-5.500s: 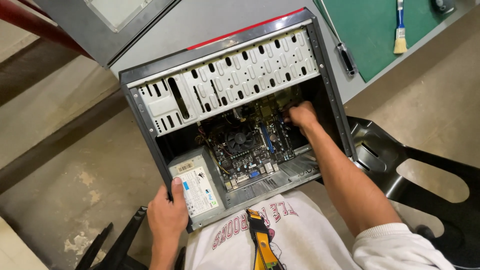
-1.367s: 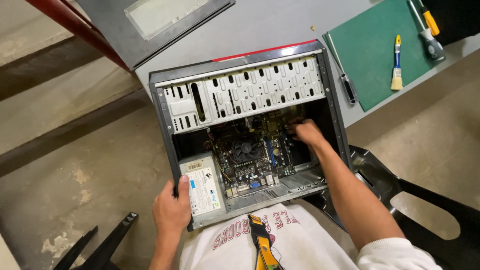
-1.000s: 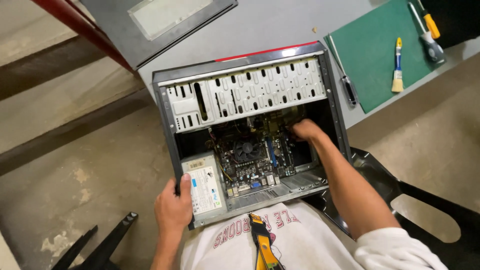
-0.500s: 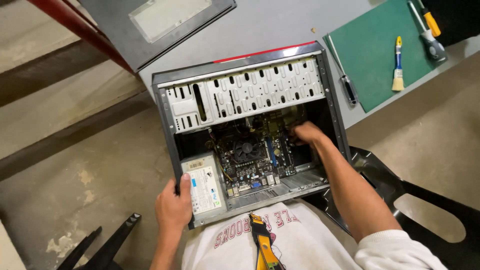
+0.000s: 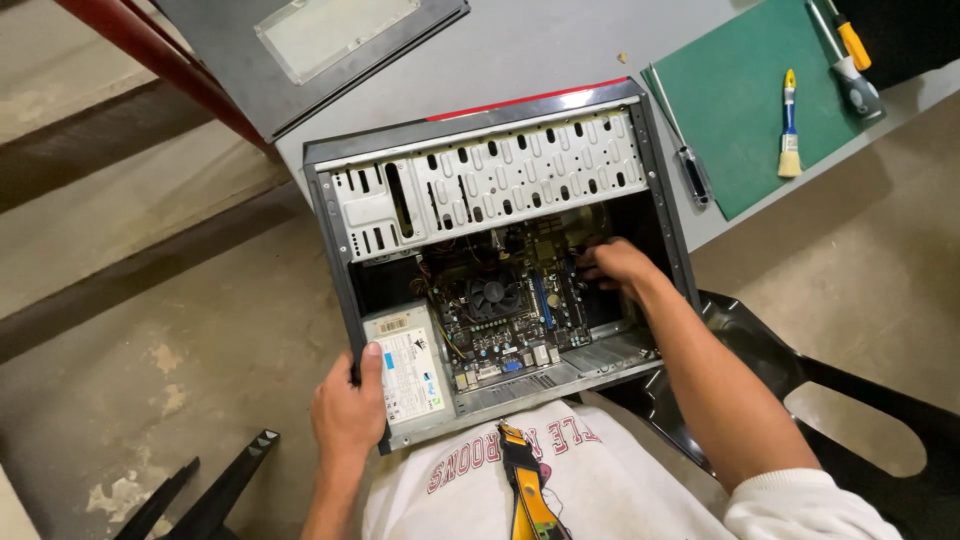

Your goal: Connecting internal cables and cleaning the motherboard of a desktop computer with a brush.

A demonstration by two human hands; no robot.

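Note:
An open desktop computer case (image 5: 330,215) rests tilted against my lap and the edge of a grey table (image 5: 560,50). My left hand (image 5: 347,405) grips the case's lower left corner, thumb on the grey power supply (image 5: 410,365). Inside the case, my right hand (image 5: 618,268) reaches to the right side of the motherboard (image 5: 505,310), fingers curled among dark cables; what they pinch is hidden. A perforated metal drive cage (image 5: 490,180) spans the upper part of the case.
A green cutting mat (image 5: 745,100) lies on the table at the right with a small brush (image 5: 789,130), a screwdriver (image 5: 845,40) and a dark tool (image 5: 690,165) at its edge. The removed side panel (image 5: 310,45) lies at the back. Black chair (image 5: 850,390) under me; concrete floor on the left.
My right hand has slid a little lower and left inside the case over the motherboard's right side. My left hand keeps its grip on the corner; the view has shifted slightly.

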